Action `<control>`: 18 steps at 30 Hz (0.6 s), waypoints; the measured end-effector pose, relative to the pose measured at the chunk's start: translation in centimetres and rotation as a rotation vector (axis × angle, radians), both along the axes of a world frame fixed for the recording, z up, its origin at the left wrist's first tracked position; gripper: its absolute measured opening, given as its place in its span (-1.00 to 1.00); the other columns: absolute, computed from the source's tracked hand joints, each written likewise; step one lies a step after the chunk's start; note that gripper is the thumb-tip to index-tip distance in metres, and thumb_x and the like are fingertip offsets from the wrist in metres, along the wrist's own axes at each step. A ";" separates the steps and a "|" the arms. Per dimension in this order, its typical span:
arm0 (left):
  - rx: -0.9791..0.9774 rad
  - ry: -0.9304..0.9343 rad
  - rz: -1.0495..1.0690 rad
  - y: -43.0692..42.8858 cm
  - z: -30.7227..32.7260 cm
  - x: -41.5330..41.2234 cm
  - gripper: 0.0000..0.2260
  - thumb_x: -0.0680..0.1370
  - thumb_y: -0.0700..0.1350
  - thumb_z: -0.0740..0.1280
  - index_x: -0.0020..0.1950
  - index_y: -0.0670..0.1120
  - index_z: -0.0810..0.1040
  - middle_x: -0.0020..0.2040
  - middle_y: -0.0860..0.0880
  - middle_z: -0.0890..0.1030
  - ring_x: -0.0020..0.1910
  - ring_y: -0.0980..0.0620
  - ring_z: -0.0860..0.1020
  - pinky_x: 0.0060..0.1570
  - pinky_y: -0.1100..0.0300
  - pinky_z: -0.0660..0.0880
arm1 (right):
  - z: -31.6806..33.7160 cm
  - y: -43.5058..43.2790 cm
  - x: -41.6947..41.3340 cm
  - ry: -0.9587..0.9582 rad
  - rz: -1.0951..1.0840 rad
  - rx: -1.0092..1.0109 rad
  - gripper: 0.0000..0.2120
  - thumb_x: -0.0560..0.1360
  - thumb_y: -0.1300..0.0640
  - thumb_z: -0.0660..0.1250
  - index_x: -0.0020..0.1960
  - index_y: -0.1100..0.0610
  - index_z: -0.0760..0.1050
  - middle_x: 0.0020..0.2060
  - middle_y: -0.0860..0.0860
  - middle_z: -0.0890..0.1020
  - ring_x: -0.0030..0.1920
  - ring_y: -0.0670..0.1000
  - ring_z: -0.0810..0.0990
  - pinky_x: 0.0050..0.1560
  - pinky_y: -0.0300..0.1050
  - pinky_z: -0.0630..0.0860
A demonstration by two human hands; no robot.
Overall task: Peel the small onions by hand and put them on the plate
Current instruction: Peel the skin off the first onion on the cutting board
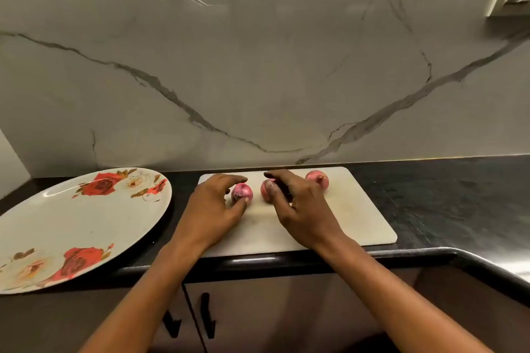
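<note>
Three small reddish onions lie on a white cutting board (358,218). My left hand (212,209) curls around the left onion (242,192), thumb and fingers touching its sides while it rests on the board. The middle onion (265,192) sits under the fingers of my right hand (301,206), with the thumb against its front. Behind my right hand, the third onion (317,178) is partly hidden. At the far left, a large white plate (71,226) with red rose prints lies on the counter with nothing on it.
The board and plate sit on a dark counter (444,200) against a marble-patterned wall. The counter's front edge curves forward at the right. Cabinet doors with dark handles (208,315) are below.
</note>
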State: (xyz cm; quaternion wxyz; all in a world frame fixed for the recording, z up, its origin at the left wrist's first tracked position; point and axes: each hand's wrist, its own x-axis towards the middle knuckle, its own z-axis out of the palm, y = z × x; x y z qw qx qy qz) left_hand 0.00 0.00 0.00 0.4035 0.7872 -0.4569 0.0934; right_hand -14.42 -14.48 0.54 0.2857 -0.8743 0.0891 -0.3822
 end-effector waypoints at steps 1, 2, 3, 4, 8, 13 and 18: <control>-0.006 0.000 -0.009 -0.3 -0.2 0.4 -0.67 0.53 -0.02 0.52 0.30 0.10 0.67 0.18 0.19 0.63 0.07 0.20 0.61 0.12 0.08 0.64 | -0.2 -0.3 0.2 0.009 0.009 0.026 -0.71 0.70 0.02 0.28 0.36 0.09 0.60 0.11 -0.04 0.73 0.04 -0.12 0.66 0.08 -0.19 0.59; 0.004 0.018 -0.013 -0.4 0.0 0.6 -0.67 0.53 -0.02 0.52 0.30 0.10 0.68 0.19 0.18 0.65 0.07 0.21 0.62 0.14 0.10 0.64 | -0.1 -0.4 0.3 0.026 0.014 0.039 -0.71 0.69 0.02 0.29 0.35 0.08 0.60 0.11 -0.05 0.73 0.05 -0.12 0.66 0.08 -0.18 0.61; 0.011 0.029 -0.026 -0.5 -0.2 0.8 -0.67 0.54 -0.02 0.52 0.30 0.11 0.68 0.19 0.18 0.66 0.08 0.23 0.62 0.16 0.12 0.64 | -0.3 -0.5 0.4 0.039 0.022 0.041 -0.71 0.69 0.01 0.31 0.35 0.08 0.61 0.11 -0.05 0.72 0.06 -0.12 0.67 0.09 -0.17 0.62; 0.033 0.062 -0.042 -0.5 -0.2 0.9 -0.67 0.53 -0.02 0.53 0.30 0.12 0.68 0.20 0.17 0.68 0.09 0.23 0.63 0.19 0.13 0.63 | -0.4 -0.5 0.5 0.062 0.028 0.038 -0.71 0.68 0.01 0.32 0.35 0.08 0.61 0.10 -0.05 0.72 0.07 -0.12 0.67 0.09 -0.16 0.63; 0.001 0.130 -0.083 -0.6 -0.8 1.0 -0.65 0.52 -0.07 0.56 0.30 0.11 0.69 0.21 0.15 0.69 0.13 0.21 0.65 0.21 0.18 0.63 | -1.0 -1.1 0.7 0.117 0.064 0.039 -0.70 0.66 0.04 0.38 0.36 0.08 0.61 0.13 -0.04 0.73 0.10 -0.14 0.68 0.13 -0.20 0.64; -0.109 0.287 -0.193 0.1 -0.2 -0.3 -0.56 0.47 -0.20 0.61 0.31 0.06 0.67 0.16 0.17 0.70 0.12 0.20 0.68 0.10 0.31 0.63 | -1.1 -1.3 1.1 0.145 0.093 0.077 -0.70 0.64 0.03 0.40 0.34 0.06 0.64 0.10 -0.06 0.74 0.10 -0.12 0.69 0.16 -0.08 0.65; -0.129 0.318 -0.228 0.6 -0.1 -0.5 -0.44 0.41 -0.25 0.64 0.33 0.10 0.58 0.17 0.12 0.69 0.19 0.14 0.67 0.12 0.28 0.63 | -0.9 -1.7 1.3 0.165 0.118 0.218 -0.77 0.63 0.05 0.43 0.24 0.05 0.71 -0.01 -0.11 0.77 -0.04 -0.13 0.74 0.07 0.03 0.71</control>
